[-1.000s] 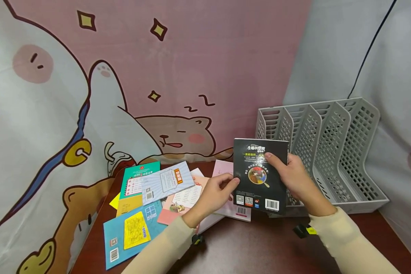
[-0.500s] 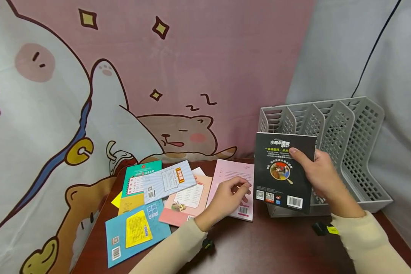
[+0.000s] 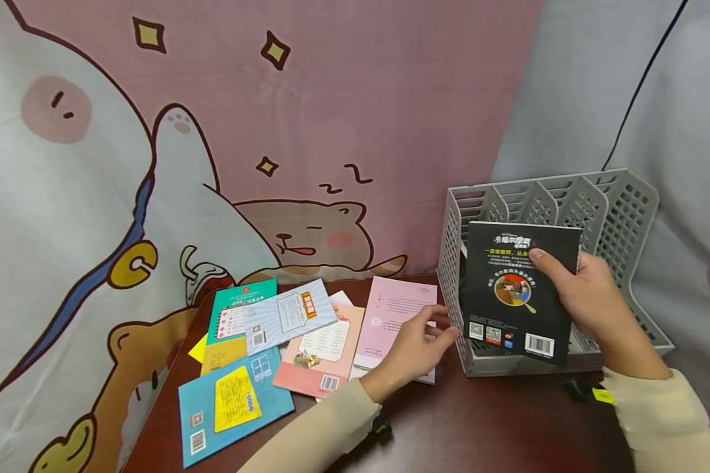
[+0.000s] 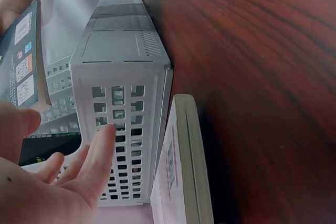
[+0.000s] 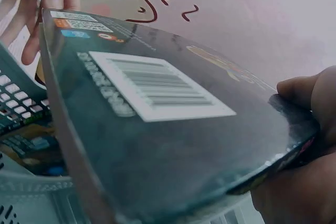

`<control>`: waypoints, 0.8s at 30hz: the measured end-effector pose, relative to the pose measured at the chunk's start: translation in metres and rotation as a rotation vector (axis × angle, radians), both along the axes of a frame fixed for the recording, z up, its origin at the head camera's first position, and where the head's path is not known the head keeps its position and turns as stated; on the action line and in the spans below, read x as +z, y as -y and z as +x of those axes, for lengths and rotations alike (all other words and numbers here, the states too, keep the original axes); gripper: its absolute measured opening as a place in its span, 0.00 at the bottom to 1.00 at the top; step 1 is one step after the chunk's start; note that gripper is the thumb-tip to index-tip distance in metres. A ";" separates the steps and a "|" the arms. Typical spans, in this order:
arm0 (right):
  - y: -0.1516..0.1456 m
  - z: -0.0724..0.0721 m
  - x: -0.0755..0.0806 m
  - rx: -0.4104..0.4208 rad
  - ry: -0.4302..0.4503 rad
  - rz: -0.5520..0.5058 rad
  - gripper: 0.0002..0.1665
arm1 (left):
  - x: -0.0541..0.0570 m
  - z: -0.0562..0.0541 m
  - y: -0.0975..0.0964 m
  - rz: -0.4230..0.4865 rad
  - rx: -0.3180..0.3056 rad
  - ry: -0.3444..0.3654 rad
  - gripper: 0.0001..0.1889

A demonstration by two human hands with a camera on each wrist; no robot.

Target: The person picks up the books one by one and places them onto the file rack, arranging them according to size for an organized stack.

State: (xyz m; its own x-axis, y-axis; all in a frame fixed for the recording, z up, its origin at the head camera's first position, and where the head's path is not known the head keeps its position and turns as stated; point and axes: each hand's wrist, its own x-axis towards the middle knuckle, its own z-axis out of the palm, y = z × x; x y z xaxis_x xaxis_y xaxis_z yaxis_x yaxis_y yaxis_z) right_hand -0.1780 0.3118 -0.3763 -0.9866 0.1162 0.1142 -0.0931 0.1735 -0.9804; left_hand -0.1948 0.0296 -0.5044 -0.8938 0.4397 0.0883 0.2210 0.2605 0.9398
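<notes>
A black book point(image 3: 520, 328), back cover towards me, is held upright by my right hand point(image 3: 594, 299) in front of the grey file rack point(image 3: 641, 197). The thumb presses on its cover and the fingers go behind its right edge. The book overlaps the rack's left compartments in the head view. My left hand point(image 3: 417, 348) holds nothing. Its fingers are loosely bent, with fingertips right at the rack's perforated left side wall point(image 4: 121, 145). Inside the rack, another dark book point(image 5: 26, 148) shows below the held one in the right wrist view. A pink book point(image 3: 390, 305) lies under the left hand.
To the left, several books lie spread and overlapping: a green one point(image 3: 260, 289), a pale blue one point(image 3: 325, 312), a salmon one point(image 3: 298, 374) and a blue one point(image 3: 195, 394). The brown table point(image 3: 461, 427) meets a cartoon-printed cloth point(image 3: 390, 98) at the back.
My right hand has carried the black book rightwards to the front of the rack. The left hand has let go of the book and moved right to the rack's side wall.
</notes>
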 end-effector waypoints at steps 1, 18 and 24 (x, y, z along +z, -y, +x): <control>-0.003 0.000 0.000 -0.004 0.001 -0.007 0.08 | 0.000 0.000 -0.001 -0.015 -0.007 -0.007 0.28; -0.028 0.002 0.016 -0.119 0.022 0.191 0.11 | -0.007 0.003 -0.023 -0.122 -0.021 -0.036 0.43; -0.010 -0.006 0.006 -0.317 -0.080 0.258 0.11 | -0.007 0.003 -0.025 -0.117 -0.020 -0.017 0.46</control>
